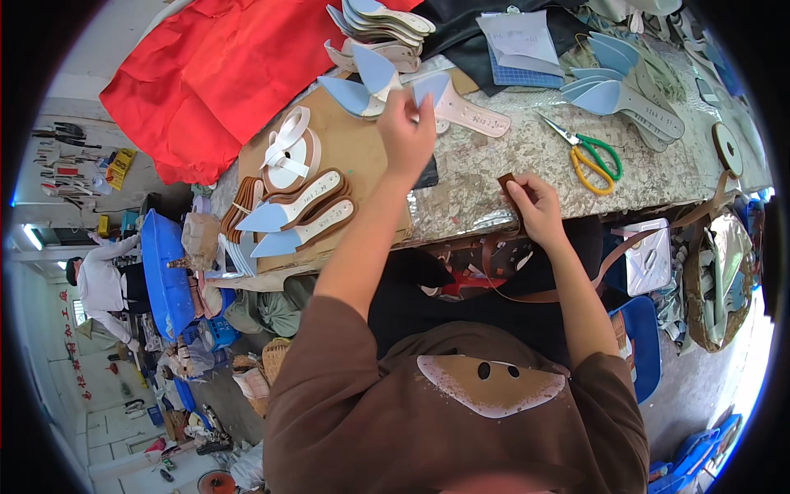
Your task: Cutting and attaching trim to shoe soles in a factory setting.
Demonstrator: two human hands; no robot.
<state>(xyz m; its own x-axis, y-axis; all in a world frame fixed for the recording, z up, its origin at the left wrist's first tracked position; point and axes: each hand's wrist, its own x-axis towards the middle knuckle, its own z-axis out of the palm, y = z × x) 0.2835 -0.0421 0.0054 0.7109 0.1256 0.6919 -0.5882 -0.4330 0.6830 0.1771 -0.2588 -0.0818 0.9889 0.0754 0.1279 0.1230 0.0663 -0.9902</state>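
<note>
My left hand (405, 132) reaches forward over the workbench and grips a shoe insole (455, 105) with a pale blue pointed toe and a beige heel part. Other insoles of the same kind (362, 86) lie right beside it. My right hand (536, 210) rests at the bench's near edge and pinches the end of a brown leather strap (507, 183), which hangs down over the edge in a loop toward my lap. Two more insoles (300, 216) lie on a brown board (346, 148) to the left.
Green and yellow-handled scissors (591, 156) lie right of my hands. Stacks of insoles (625, 99) sit at the back right, more (383, 20) at the back. Red cloth (222, 74) covers the left. White tape roll (290, 152) on the board. A person (103, 284) stands far left.
</note>
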